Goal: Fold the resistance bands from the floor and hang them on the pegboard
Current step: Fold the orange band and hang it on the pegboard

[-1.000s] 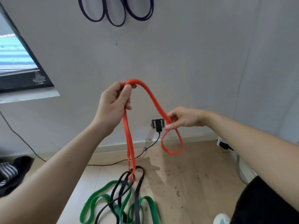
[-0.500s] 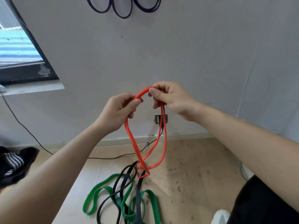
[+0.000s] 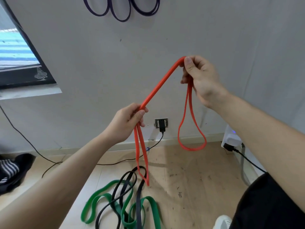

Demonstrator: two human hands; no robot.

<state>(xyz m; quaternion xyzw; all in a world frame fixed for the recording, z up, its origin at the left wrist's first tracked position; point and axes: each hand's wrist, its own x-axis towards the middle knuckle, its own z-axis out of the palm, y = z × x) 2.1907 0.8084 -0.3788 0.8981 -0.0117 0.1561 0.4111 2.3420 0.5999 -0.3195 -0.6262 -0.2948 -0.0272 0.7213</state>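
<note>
An orange resistance band (image 3: 160, 83) stretches in a slanted line between my two hands in front of the white wall. My left hand (image 3: 127, 121) grips its lower part, and a long doubled loop hangs from that fist down to the floor. My right hand (image 3: 199, 78) pinches the band higher up on the right, and a rounder loop dangles below it. A green band (image 3: 99, 200) and a black band (image 3: 130, 179) lie tangled on the wooden floor below. Dark purple bands (image 3: 121, 15) hang on the wall at the top.
A wall socket with a black plug (image 3: 161, 125) and its cable sits low on the wall behind the band. A white power strip (image 3: 231, 138) stands at the right. Striped dark clothing (image 3: 9, 171) lies at the left. A white shoe (image 3: 222, 221) shows at bottom right.
My hands were close together half a second ago. My right hand has risen to the right and my left hand has dropped, drawing the orange band taut between them.
</note>
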